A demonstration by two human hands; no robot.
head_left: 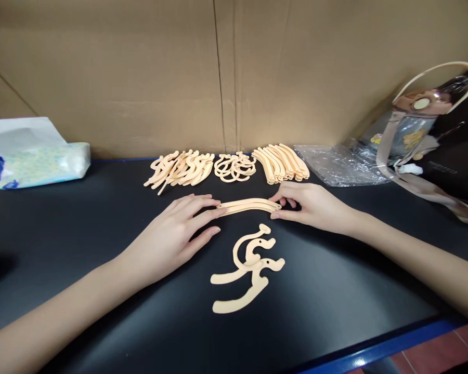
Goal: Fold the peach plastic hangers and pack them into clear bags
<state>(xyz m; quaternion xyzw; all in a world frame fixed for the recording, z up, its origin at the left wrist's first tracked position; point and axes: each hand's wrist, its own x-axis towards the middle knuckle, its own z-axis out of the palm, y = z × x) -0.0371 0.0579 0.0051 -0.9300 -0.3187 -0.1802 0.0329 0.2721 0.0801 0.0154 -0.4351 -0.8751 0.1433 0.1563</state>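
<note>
A cream, slightly curved slotted plastic strip [249, 206] lies crosswise on the black table between my hands. My left hand [179, 228] rests with its fingers stretched out and apart, the fingertips touching the strip's left end. At the right end, the thumb and forefinger of my right hand [310, 208] close on the strip from the front and back. Nearer to me lie two S-shaped cream pieces [237, 302] with small holes near one end. A curved cream hook [237, 244] with a rounded tip lies over them, partly overlapping.
Behind my hands sit a pile of S-shaped pieces [187, 169], a heap of hooks [234, 167] and a stack of slotted strips [283, 163]. A clear plastic bag [335, 165] and a strapped bottle [409, 132] are at right. A tissue pack [42, 163] lies left. Cardboard [140, 78] stands behind.
</note>
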